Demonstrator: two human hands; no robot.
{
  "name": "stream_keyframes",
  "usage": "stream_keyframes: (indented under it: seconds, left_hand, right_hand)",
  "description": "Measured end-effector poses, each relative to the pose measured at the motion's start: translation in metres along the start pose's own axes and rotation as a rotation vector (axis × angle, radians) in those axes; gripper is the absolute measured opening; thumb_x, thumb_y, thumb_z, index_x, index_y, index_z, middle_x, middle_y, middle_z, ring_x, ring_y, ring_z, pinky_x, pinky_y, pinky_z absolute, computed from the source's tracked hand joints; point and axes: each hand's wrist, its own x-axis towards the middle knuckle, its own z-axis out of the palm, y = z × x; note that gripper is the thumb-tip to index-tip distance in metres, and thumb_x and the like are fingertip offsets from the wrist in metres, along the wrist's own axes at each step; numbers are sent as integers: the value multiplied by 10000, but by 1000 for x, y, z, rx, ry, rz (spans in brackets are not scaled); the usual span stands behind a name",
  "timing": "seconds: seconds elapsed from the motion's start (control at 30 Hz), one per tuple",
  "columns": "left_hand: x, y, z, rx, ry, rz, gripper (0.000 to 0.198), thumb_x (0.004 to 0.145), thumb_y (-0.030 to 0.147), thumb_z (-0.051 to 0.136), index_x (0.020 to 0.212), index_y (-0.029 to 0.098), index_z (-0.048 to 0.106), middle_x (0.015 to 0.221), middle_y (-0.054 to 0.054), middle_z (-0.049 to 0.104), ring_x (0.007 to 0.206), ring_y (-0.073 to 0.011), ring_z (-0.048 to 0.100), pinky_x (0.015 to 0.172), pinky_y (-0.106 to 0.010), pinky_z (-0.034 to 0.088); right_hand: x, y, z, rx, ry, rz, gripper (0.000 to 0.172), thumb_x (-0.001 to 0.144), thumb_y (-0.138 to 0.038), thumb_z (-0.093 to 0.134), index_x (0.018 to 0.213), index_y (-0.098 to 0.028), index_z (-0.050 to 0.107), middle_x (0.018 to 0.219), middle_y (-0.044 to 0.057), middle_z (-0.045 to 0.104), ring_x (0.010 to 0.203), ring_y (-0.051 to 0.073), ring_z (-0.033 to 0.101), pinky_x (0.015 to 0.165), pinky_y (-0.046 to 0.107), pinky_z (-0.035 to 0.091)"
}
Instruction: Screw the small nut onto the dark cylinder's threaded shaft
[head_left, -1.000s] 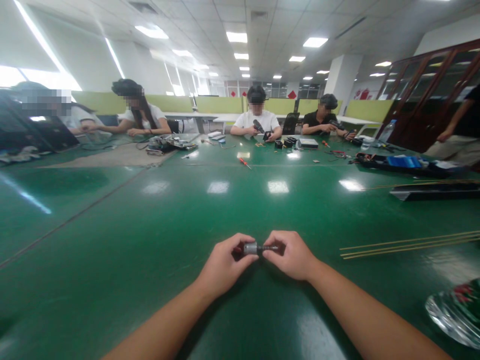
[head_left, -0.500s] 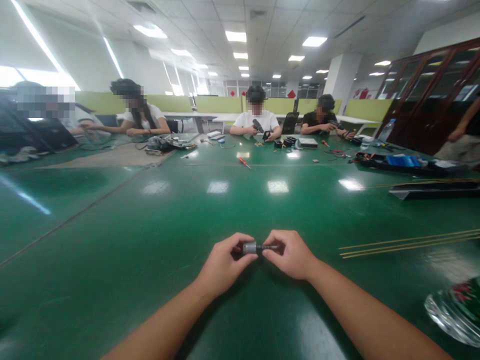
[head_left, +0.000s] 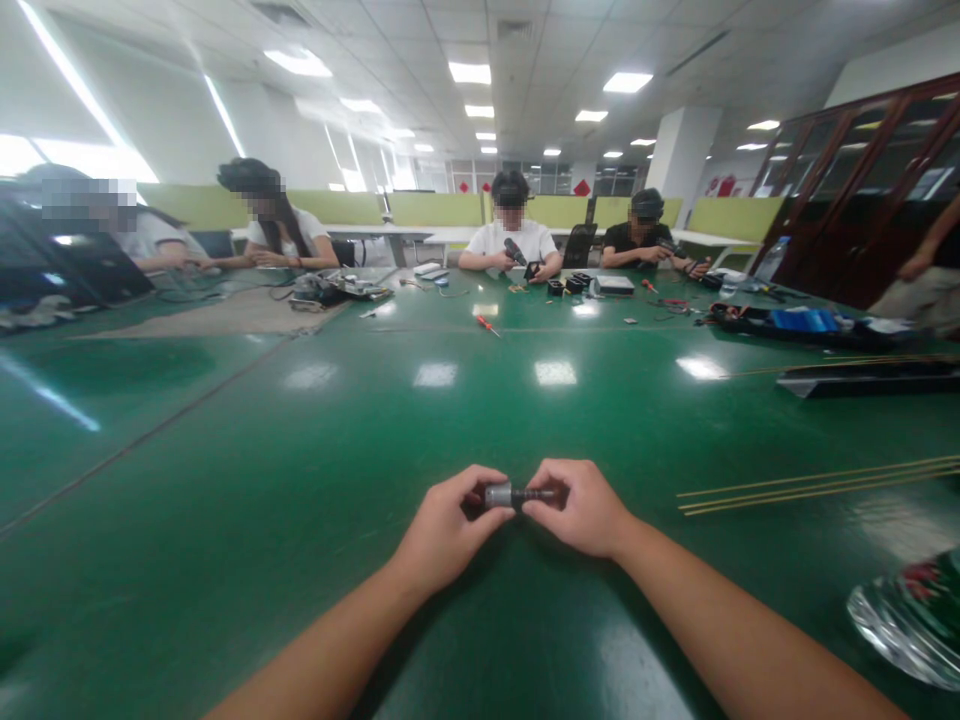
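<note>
Low over the green table [head_left: 315, 440], both of my hands meet at a small part lying sideways. Its left end is a short silver metal cylinder [head_left: 499, 495], much like a small motor. My left hand [head_left: 448, 520] is closed round this cylinder, with the thumb below and the fingers above. From the cylinder's right side runs a thin, dark, ridged shaft [head_left: 531, 494]. The thumb and fingers of my right hand [head_left: 581, 508] pinch the shaft's far end, and its tip is partly hidden by them. The two hands are a short gap apart.
Three thin yellowish rods [head_left: 795, 485] lie to the right, with a clear glass dish [head_left: 900, 640] nearer me. An orange screwdriver [head_left: 486, 324] rests farther off. Several people sit across the table among tools and parts; one holds a power drill [head_left: 514, 252]. A black tray-like piece [head_left: 862, 381] lies at right.
My hands keep the same hold on the part, with barely any movement. At the far left, a person's arms have shifted slightly.
</note>
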Motion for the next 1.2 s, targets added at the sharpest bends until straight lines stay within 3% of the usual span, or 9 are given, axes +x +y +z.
stream_keyframes:
  seconds: [1.2]
  left_hand:
    - [1, 2, 0, 8, 3, 21, 209, 792, 250, 709, 997, 225, 678, 915, -2, 728, 821, -184, 672, 782, -296, 519]
  right_hand:
    - [0, 3, 0, -29, 1, -7, 61, 739, -204, 711, 739, -180, 655, 630, -13, 633, 556, 127, 543, 542, 218, 388]
